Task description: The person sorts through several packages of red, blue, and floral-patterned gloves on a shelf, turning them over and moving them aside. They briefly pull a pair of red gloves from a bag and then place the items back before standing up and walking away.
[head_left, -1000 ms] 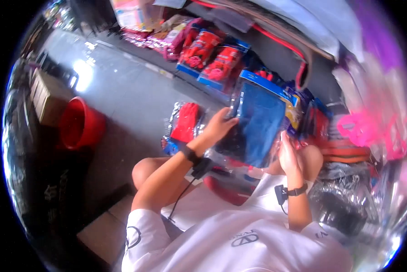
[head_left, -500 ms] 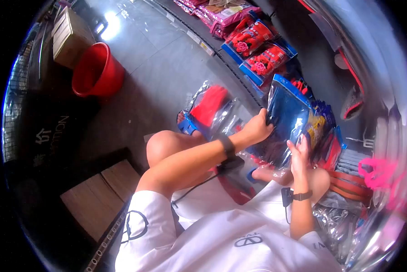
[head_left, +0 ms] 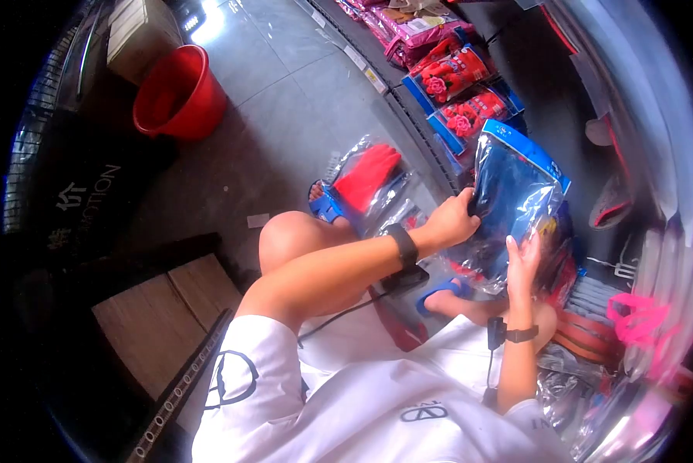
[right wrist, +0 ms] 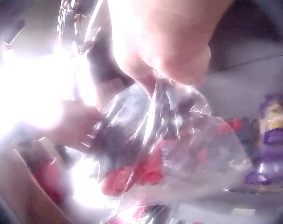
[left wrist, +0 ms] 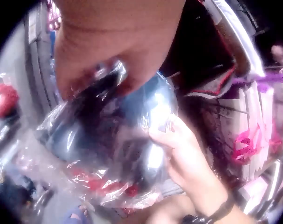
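Your left hand (head_left: 448, 222) grips the blue-topped bag (head_left: 512, 181) at its left side; your right hand (head_left: 524, 266) pinches its right. It hangs near the front edge of the shelf (head_left: 354, 56).

Floor (head_left: 285, 104): grey tiles with thin joints, spreading right of the red bucket.
Red bucket (head_left: 183, 92) (landmark): stands on the floor.
Pale slip (head_left: 259, 221): on the floor, below and right of the bucket.
Blue sandal (head_left: 326, 207): worn, on the floor, farther right of the bucket.
Shelf (head_left: 412, 116): dark, well right of the bucket, price labels (head_left: 356, 59) along its edge.
Rose-printed red packs (head_left: 453, 76); pink packets (head_left: 425, 28): on the shelf, right of the bucket.
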### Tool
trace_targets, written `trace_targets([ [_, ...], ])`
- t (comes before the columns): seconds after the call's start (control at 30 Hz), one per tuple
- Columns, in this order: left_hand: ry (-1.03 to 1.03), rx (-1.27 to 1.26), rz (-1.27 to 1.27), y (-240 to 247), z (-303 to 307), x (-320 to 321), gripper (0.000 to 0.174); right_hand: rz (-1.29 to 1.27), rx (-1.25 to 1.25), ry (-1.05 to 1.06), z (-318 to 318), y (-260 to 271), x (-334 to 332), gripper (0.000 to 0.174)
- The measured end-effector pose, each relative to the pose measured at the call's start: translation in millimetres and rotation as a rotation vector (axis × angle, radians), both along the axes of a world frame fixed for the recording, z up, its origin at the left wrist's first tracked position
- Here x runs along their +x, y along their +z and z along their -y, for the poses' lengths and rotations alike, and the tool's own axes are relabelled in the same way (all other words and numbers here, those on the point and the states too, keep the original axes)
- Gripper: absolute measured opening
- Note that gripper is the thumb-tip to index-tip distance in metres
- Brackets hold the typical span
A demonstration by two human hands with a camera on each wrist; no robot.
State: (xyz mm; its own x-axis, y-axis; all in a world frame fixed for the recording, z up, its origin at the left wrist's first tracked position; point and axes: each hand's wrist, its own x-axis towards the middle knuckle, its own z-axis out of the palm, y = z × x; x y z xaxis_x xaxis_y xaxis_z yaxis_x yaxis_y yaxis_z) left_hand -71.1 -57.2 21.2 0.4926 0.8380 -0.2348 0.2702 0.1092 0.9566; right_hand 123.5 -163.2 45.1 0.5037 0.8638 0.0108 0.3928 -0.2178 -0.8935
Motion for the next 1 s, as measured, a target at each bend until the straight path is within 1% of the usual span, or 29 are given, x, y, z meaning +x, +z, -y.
trace_targets([
  [0.07, -0.02, 0.032, 0.019, -4, 4, 1, 0.06, 0.123, 0.013, 0.02, 0, -6, 14, 0.053],
  [0.13, -0.066, 0.027, -0.013, -2, 4, -2, 0.06, 0.241, -0.004, 0.057, -13, 10, 18, 0.05],
  [0.17, -0.105, 0.008, -0.05, 0, 2, -5, 0.059, 0.251, -0.019, 0.109, -22, 20, 21, 0.047],
  [0.2, -0.148, -0.008, -0.083, 2, 1, -6, 0.059, 0.387, -0.014, 0.179, -30, 29, 24, 0.043],
  [0.23, -0.192, 0.103, -0.211, -3, 1, -7, 0.053, 0.491, -0.081, 0.223, -39, 51, 15, 0.042],
  [0.27, -0.263, 0.259, -0.414, 14, 0, -15, 0.041, 0.595, -0.151, 0.265, -47, 69, 5, 0.042],
  [0.33, -0.498, 0.442, -0.609, 32, -12, -28, 0.034, 0.627, -0.173, 0.372, -55, 69, 4, 0.041],
  [0.37, -0.524, 0.537, -0.61, 39, -19, -32, 0.03, 0.658, -0.234, 0.421, -55, 74, -5, 0.038],
  [0.4, -0.55, 0.628, -0.612, 43, -24, -32, 0.028, 0.747, -0.26, 0.497, -56, 70, -9, 0.031],
  [0.43, -0.306, 0.811, -0.371, 39, -26, -27, 0.023, 0.809, -0.295, 0.528, -55, 67, -16, 0.029],
  [0.47, -0.269, 0.891, -0.267, 34, -29, -24, 0.021, 0.867, -0.333, 0.549, -54, 63, -25, 0.027],
  [0.53, -0.349, 1.161, -0.343, 54, -34, -29, 0.023, 0.978, -0.395, 0.471, -44, 44, -31, 0.023],
  [0.6, -0.434, 1.143, -0.289, 56, -32, -27, 0.029, 0.989, -0.283, 0.472, -35, 18, -24, 0.019],
  [0.63, -0.401, 1.186, -0.257, 49, -29, -21, 0.04, 0.984, -0.248, 0.469, -32, 24, -30, 0.019],
  [0.73, -0.475, 1.183, -0.235, 35, -26, -14, 0.049, 0.96, -0.193, 0.494, -31, 37, -34, 0.018],
  [0.77, -0.477, 1.164, -0.218, 25, -28, -12, 0.051, 1.0, -0.217, 0.486, -29, 49, -39, 0.008],
  [0.87, -0.519, 0.76, -0.505, 44, -23, -12, 0.051, 0.931, -0.075, 0.458, -24, 56, -45, 0.017],
  [0.9, -0.536, 0.768, -0.507, 46, -24, -14, 0.044, 0.964, -0.026, 0.432, -23, 55, -46, 0.021],
  [1.0, -0.439, 0.689, -0.423, 25, -26, -12, 0.036, 1.078, 0.296, 0.199, -29, 63, -46, 0.024],
])
